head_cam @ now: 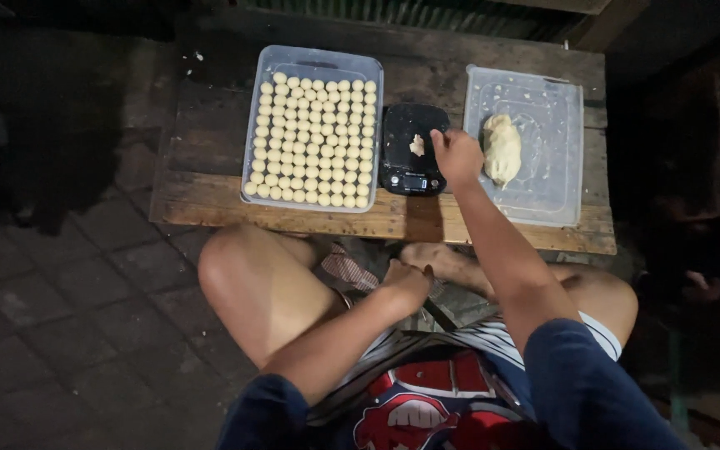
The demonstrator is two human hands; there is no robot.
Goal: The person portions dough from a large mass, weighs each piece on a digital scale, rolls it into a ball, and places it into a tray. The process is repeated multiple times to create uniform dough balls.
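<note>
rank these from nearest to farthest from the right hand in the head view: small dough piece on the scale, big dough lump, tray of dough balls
From the right hand:
1. Small dough piece, on the black scale, just left of the hand.
2. Big dough lump, in the clear tray to the right; nearly as close.
3. Tray of dough balls, far left.

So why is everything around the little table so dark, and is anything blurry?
Head view: light falls only on the wooden table, so the tray of dough balls, scale and dough lump show clearly, while floor and corners sink into shadow. The right hand casts a shadow toward the table's front edge. The left hand is dimmer. The clear trays show slight glare. No real blur.
</note>
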